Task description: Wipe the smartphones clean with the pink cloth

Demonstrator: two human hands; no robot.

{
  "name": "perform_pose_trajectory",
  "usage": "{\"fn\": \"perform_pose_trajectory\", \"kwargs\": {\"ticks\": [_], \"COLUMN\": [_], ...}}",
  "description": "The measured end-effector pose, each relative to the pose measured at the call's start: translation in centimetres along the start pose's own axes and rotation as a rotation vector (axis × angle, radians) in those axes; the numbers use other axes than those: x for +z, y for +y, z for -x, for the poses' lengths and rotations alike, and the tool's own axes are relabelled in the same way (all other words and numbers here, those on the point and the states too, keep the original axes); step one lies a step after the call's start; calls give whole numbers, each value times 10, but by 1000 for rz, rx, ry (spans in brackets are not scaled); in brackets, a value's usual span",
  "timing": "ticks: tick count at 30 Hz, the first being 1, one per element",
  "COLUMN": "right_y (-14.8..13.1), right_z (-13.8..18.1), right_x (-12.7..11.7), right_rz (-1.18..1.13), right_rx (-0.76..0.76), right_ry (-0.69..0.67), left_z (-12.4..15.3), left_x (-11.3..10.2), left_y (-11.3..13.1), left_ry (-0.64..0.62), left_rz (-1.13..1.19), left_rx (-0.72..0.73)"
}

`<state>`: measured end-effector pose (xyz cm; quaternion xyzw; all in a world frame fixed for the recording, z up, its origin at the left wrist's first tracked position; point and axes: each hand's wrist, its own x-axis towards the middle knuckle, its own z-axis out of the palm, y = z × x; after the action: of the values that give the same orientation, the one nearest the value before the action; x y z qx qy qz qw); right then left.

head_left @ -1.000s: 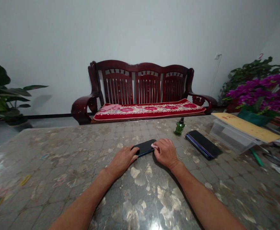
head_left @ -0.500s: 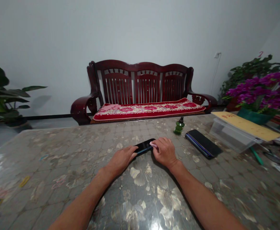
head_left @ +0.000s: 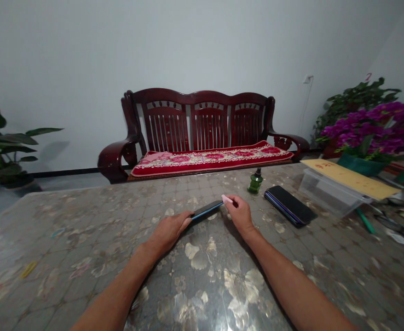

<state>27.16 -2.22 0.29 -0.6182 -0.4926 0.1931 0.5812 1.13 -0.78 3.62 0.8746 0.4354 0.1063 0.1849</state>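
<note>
A dark smartphone [head_left: 207,210] with a blue edge is held tilted just over the table, its long edge facing me. My left hand [head_left: 169,230] grips its left end, thumb on the near side. At the phone's right end, my right hand [head_left: 239,212] pinches a small pink-white cloth [head_left: 226,199]. The cloth is by the phone's right corner; whether it touches is hard to tell. Right of that hand a black phone-like case or stack [head_left: 290,205] lies on the table, and behind it stands a small green bottle [head_left: 255,180] with a black top.
The patterned table [head_left: 202,285] spans the foreground. At right are a clear plastic box [head_left: 329,193] under a yellow sheet [head_left: 350,178], a green pen-like object [head_left: 365,221] and purple flowers [head_left: 371,128]. A wooden bench [head_left: 209,122] stands behind. Rubber bands [head_left: 28,269] lie at left.
The phone has been tipped so its edge shows more and its screen less. My right hand with the cloth has shifted slightly right and up to the corner. The view has turned a little.
</note>
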Motion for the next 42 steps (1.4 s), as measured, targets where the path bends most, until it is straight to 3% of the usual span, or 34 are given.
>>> {"fn": "perform_pose_trajectory", "kwargs": {"ticks": [4, 12, 16, 26, 33, 37, 42], "right_y": [-2, -17, -17, 3, 18, 17, 8], "right_z": [-4, 7, 5, -10, -16, -14, -9], "right_x": [-3, 7, 10, 5, 8, 5, 4], "right_rz": [-163, -298, -328, -269, -107, 47, 77], "right_rx": [112, 176, 159, 104, -20, -94, -117], "right_ry": [-49, -158, -40, 81, -10, -99, -70], "left_z": [-1, -3, -6, -3, 0, 1, -2], "left_x": [-2, -2, 2, 3, 6, 6, 8], "left_y": [1, -1, -6, 2, 4, 6, 8], "left_ry": [-5, 49, 73, 73, 85, 95, 173], "left_rz": [-25, -50, -171, -178, -143, -69, 73], "left_rx": [-12, -108, -192, -122, -40, -91, -123]}}
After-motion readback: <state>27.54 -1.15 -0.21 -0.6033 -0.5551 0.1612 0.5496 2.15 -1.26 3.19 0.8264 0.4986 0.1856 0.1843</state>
